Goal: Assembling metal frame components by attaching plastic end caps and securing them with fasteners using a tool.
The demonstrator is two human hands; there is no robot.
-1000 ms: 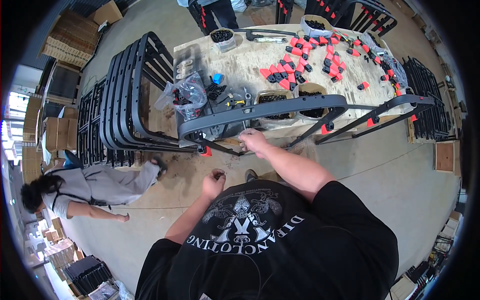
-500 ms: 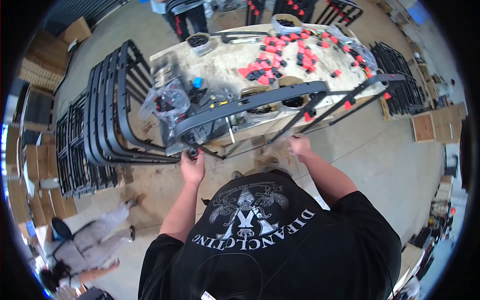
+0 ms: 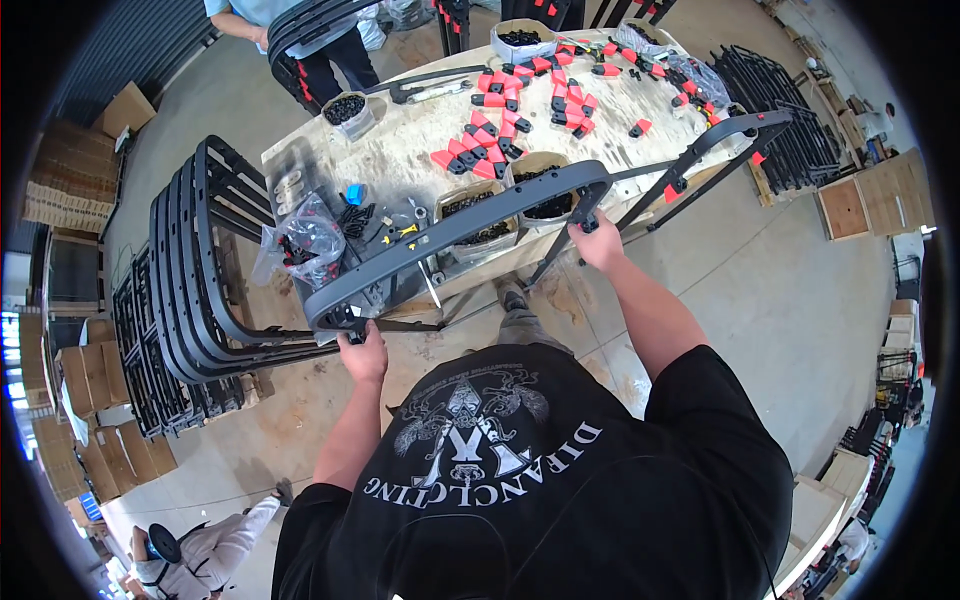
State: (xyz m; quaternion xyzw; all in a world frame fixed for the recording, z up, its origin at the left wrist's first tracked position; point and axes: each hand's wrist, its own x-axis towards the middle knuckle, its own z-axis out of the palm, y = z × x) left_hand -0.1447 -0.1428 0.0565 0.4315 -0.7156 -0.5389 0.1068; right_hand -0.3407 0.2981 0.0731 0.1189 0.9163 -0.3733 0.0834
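Observation:
A black metal frame point(image 3: 455, 226) with rounded corners leans slantwise along the near edge of the workbench point(image 3: 400, 140). My left hand point(image 3: 364, 355) is closed on its left end, fingers partly hidden behind the metal. At the right end, my right hand point(image 3: 600, 242) grips the frame just below the rounded corner. Close by on the bench are cardboard boxes of small black parts point(image 3: 478, 215), yellow-handled pliers point(image 3: 402, 234) and a clear plastic bag point(image 3: 315, 240). Red-and-black fittings point(image 3: 480, 145) lie in rows farther back.
Several similar black frames point(image 3: 185, 260) stand stacked at the left. Another frame point(image 3: 735, 128) leans at the bench's right side, with more stacked frames point(image 3: 775, 115) beyond. Across the bench, a person point(image 3: 330, 45) holds a frame. Another person point(image 3: 205, 550) is at lower left.
My right hand has moved up and left onto the frame's right end, closing on it. The frame has shifted left in view. The person across the bench now holds a frame.

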